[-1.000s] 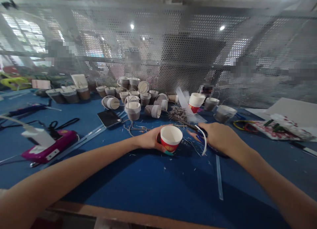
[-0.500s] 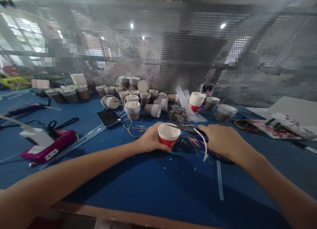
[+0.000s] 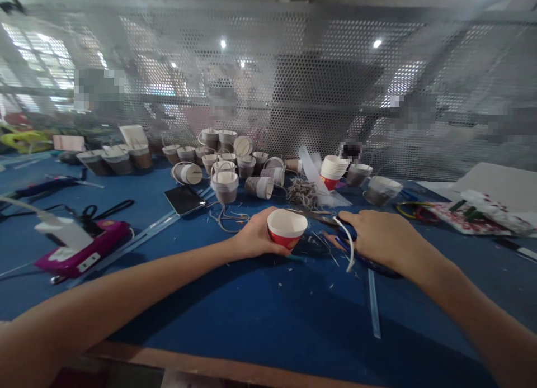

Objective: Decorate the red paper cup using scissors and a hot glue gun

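Observation:
A red and white paper cup (image 3: 287, 227) is held upright in my left hand (image 3: 258, 234), whose fingers wrap round its left side. My right hand (image 3: 373, 237) grips a pair of scissors (image 3: 343, 244) with dark blue handles. The blades point left, beside the far right rim of the cup; whether they touch the rim I cannot tell. A narrow white curled strip (image 3: 348, 248) hangs by the scissors and my right fingers. Small scraps and thin strands lie on the blue table (image 3: 260, 332) beneath.
Several small wrapped cups with handles (image 3: 225, 187) stand or lie at the back. A stack of paper cups (image 3: 334, 170) is behind a tangle of cord (image 3: 302, 193). A phone (image 3: 184, 199) and a purple power strip (image 3: 86, 252) lie left. A clear strip (image 3: 373, 304) lies front right.
The scissors and my right hand have moved slightly to the right, away from the cup, with the white strip. My left hand and the cup stay nearly where they were.

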Motion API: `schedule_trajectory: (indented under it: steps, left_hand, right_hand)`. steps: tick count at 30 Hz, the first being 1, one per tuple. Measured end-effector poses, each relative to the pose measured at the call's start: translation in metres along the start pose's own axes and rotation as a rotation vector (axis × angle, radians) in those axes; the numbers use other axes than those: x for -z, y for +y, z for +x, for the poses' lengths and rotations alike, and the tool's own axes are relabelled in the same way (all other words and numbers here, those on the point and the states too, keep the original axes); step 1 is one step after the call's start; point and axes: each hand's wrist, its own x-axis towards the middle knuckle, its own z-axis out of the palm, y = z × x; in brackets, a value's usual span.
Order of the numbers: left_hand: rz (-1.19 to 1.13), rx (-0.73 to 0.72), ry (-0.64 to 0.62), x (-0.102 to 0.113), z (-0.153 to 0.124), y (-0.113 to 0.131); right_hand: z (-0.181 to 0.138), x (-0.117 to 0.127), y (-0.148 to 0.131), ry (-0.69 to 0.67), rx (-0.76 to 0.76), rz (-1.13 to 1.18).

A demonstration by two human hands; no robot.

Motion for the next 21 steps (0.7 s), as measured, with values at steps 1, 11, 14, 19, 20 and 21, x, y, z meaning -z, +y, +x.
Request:
schedule_trajectory:
  steps: [1,11,14,19,20,21]
  left_hand:
    - [0.005,-0.002,0.003,-0.0001,-0.0002,0.0000]
    - [0.025,0.003,0.018,-0.0004,0.0011,0.0031]
    - [0.009,0.007,0.018,-0.0006,0.0015,0.0019]
    - [-0.020,-0.007,0.008,-0.0009,0.0020,-0.0019]
    - [-0.028,-0.007,0.006,-0.0008,0.0021,-0.0025]
    - [-0.035,-0.006,0.004,-0.0008,0.0021,-0.0029]
  right_hand:
    - [-0.0008,-0.0002,0.0005,0.002,0.001,-0.003]
    - [-0.0060,-0.0005,-0.0060,0.000,-0.021,-0.008]
    - [-0.0065,-0.0008,-0.0073,0.003,-0.018,0.005]
    - [-0.0057,-0.0011,-0.0079,-0.003,-0.018,-0.009]
    - [-0.0052,-0.0007,-0.0079,-0.008,-0.014,-0.007]
    - [-0.0048,-0.0002,-0.0078,-0.011,-0.010,-0.005]
